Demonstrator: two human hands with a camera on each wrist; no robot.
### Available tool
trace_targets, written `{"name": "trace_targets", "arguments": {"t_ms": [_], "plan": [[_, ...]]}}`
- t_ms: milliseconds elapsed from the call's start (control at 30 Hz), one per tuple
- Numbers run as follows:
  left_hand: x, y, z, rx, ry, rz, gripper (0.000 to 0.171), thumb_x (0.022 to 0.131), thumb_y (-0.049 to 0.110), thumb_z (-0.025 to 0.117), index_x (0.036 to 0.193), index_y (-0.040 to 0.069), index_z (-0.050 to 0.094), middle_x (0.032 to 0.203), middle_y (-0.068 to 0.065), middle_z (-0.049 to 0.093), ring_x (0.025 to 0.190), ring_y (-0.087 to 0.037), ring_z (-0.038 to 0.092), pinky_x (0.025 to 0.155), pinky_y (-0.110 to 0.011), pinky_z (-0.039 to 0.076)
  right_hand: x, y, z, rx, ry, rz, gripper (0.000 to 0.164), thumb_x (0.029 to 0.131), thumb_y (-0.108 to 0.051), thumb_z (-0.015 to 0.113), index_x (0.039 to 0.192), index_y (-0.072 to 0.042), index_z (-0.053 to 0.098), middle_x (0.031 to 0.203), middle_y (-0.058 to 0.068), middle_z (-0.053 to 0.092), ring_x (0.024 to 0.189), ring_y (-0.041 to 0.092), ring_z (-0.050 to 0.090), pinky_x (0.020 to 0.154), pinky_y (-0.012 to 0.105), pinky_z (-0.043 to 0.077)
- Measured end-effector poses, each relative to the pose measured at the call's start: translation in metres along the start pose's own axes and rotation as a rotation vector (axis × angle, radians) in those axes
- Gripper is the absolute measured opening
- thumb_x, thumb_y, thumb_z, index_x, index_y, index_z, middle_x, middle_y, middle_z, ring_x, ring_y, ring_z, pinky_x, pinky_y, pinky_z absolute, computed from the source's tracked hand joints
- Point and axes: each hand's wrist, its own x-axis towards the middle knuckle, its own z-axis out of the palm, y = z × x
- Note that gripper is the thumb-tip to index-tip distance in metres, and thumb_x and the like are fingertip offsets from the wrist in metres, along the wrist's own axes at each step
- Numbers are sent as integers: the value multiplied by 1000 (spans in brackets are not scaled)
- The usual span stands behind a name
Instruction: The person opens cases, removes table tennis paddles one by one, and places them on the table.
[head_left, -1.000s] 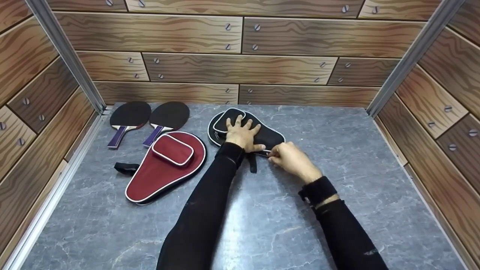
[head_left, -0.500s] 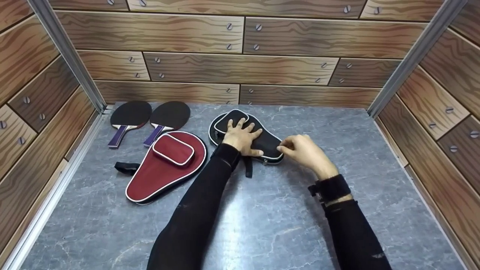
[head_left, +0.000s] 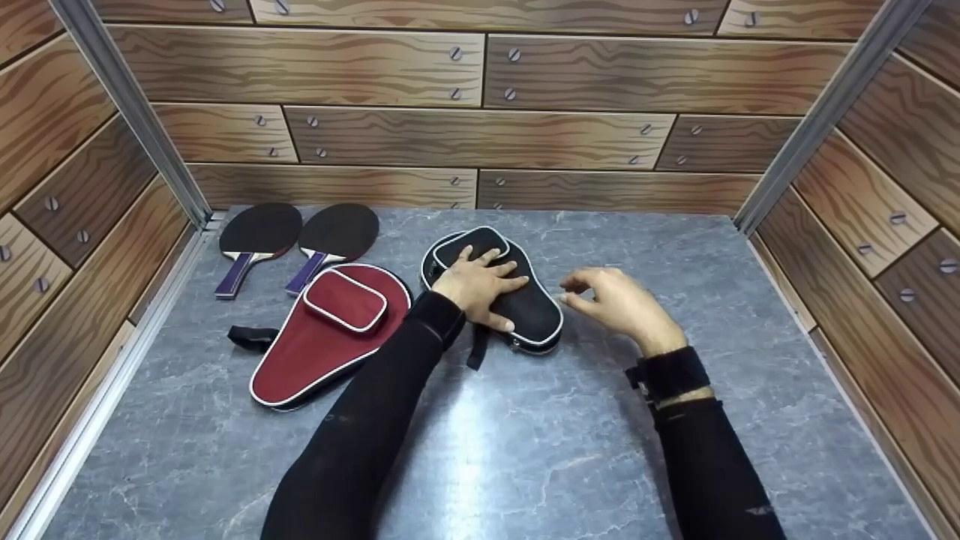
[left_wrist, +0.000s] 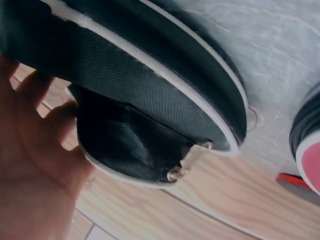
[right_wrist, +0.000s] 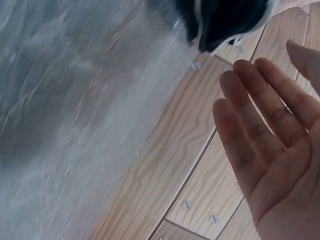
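A black table tennis paddle case [head_left: 529, 311] with white piping lies on the grey tabletop, its narrow end toward the front right. Spread across its top is my left hand [head_left: 480, 286], fingers straight, close to the small front pocket [head_left: 472, 244]. In the left wrist view the pocket [left_wrist: 125, 140] and its zipper pull [left_wrist: 187, 162] show beside the fingers. Just right of the case, my right hand [head_left: 619, 304] hovers with loosely bent fingers and holds nothing. The right wrist view shows that hand [right_wrist: 270, 120] with its palm bare and the case's edge [right_wrist: 225, 25] above it.
A red paddle case [head_left: 322, 356] with a black strap [head_left: 253, 337] lies to the left, near my left forearm. Behind it are two black paddles [head_left: 260, 226] with purple handles. Wood-patterned walls [head_left: 390, 135] enclose the table on the back and sides.
My right hand has let go of the black case's zipper edge and moved off to the right. Under my left hand, the case has turned so its narrow end points nearer the front.
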Motion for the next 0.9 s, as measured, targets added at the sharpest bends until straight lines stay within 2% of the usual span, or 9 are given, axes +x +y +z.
{"name": "trace_targets", "arguments": {"t_ms": [100,133,200,333,367,600,733,833,900], "plan": [[-22,11,-19,25,-9,37,98,103,76,75,185,40,37,197,-1,30,188,-36,15,150,-72,13,-2,4,-2,-62,-9,3,37,114,-28,76,142,-5,81,141,19,85,135,44,79,119,67,61],[-21,10,-16,54,-4,53,99,102,78,75,185,39,37,197,0,31,188,-35,16,150,-71,15,-3,5,-2,-79,-13,4,38,114,-30,76,144,-6,81,143,18,84,137,44,78,119,68,60],[-33,17,-28,78,-18,80,96,105,73,76,185,36,38,196,-2,33,187,-35,18,150,-70,18,-4,8,-2,-100,-24,3,41,114,-34,76,146,-9,80,148,17,82,141,45,76,120,69,60],[-36,14,-30,80,-20,145,98,103,70,80,185,34,39,195,-2,35,187,-34,20,151,-70,18,-5,12,-3,-108,-40,-14,45,114,-37,76,151,-11,78,154,15,80,147,45,73,123,70,57],[-44,19,-39,76,-33,155,97,104,65,81,185,33,39,195,-3,35,187,-35,21,151,-70,17,-5,14,-2,-106,-41,-23,45,114,-36,76,152,-11,78,155,14,80,148,45,73,124,70,57],[-45,16,-37,140,-38,227,103,100,65,85,185,33,38,194,-1,37,186,-34,23,149,-71,21,-7,22,-2,-87,-43,-69,46,113,-31,77,155,-10,76,158,14,78,151,44,71,130,67,54],[-48,16,-37,160,17,274,103,98,62,88,184,29,42,192,-5,43,184,-36,29,148,-71,27,-6,24,-3,-72,-36,-85,47,113,-32,77,155,-10,76,158,14,78,150,43,71,130,66,54],[-52,17,-37,179,93,328,109,92,62,93,182,22,44,189,-10,46,182,-39,33,146,-69,32,-7,25,-4,-68,-36,-80,47,114,-33,77,155,-11,76,158,13,78,151,43,71,130,66,54],[-47,15,-29,227,157,373,119,87,69,93,183,22,40,190,-9,44,182,-36,33,147,-65,33,-8,26,-4,-65,-36,-69,47,114,-33,77,155,-10,76,159,13,78,152,43,71,130,66,54]]}}
